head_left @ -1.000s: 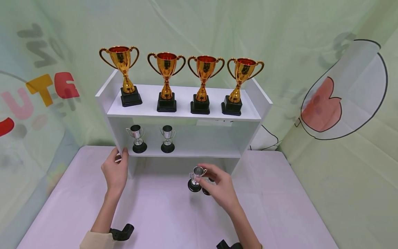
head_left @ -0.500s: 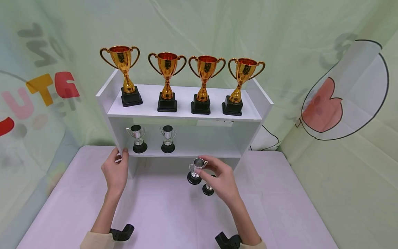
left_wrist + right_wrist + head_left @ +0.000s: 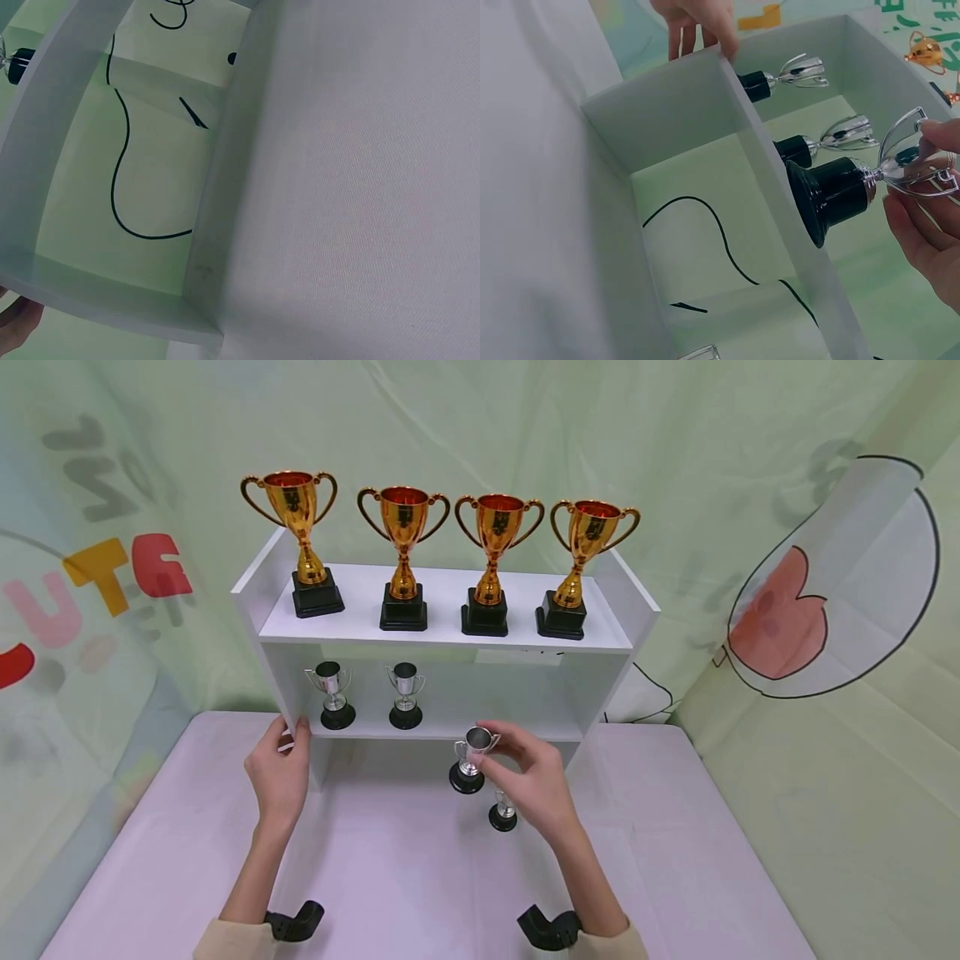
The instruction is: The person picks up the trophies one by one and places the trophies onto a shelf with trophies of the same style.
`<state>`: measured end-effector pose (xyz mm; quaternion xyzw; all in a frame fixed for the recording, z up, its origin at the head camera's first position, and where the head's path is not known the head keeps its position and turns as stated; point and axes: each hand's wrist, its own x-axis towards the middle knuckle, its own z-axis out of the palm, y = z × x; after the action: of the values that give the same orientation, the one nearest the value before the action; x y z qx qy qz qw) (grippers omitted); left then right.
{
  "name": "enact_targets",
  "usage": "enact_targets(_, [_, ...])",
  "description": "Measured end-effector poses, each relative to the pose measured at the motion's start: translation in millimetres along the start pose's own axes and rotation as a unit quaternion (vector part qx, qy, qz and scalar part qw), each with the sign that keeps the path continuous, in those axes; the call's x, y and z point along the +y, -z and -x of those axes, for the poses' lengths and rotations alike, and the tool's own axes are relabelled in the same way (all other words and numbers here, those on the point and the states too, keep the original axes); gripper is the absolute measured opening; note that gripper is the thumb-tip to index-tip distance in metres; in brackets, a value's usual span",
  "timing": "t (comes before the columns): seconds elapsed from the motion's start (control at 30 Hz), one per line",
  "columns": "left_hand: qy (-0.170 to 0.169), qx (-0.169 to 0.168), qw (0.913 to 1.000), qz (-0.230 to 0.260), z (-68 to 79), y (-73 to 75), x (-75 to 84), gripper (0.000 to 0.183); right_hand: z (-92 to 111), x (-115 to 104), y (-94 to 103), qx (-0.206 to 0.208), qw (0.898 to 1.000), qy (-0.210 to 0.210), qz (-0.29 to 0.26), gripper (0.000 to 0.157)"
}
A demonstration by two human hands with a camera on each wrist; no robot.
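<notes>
My right hand (image 3: 531,777) pinches a small silver trophy cup (image 3: 467,777) by its two-handled bowl, holding it upright in front of the middle shelf's edge. In the right wrist view its black base (image 3: 832,196) overlaps that edge. My left hand (image 3: 278,772) grips the left side panel of the white shelf unit (image 3: 446,643), just below middle-shelf height. On that middle shelf, towards the left, stand two matching silver trophies, one at the end (image 3: 334,697) and one beside it (image 3: 406,700). Another silver trophy (image 3: 503,815) stands on the table under my right hand, its top hidden.
Several gold trophies with square black bases line the top shelf, among them the rightmost one (image 3: 573,568). A pale cloth covers the table (image 3: 660,843). A black cable (image 3: 660,693) runs behind the unit, before a printed green curtain (image 3: 697,518).
My right hand has raised the silver trophy from near the table towards the middle shelf's edge, uncovering more of the trophy below. My left hand has stayed in place.
</notes>
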<state>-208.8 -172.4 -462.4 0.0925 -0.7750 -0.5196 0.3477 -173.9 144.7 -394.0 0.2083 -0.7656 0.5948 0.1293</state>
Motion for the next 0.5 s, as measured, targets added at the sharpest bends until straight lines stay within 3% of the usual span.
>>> enact_targets(0.5, [0.004,-0.002,1.0000,0.000,-0.1,0.4,-1.2,0.027,-24.9,-7.2,-2.9,0.005,1.000,-0.006,0.005,0.040])
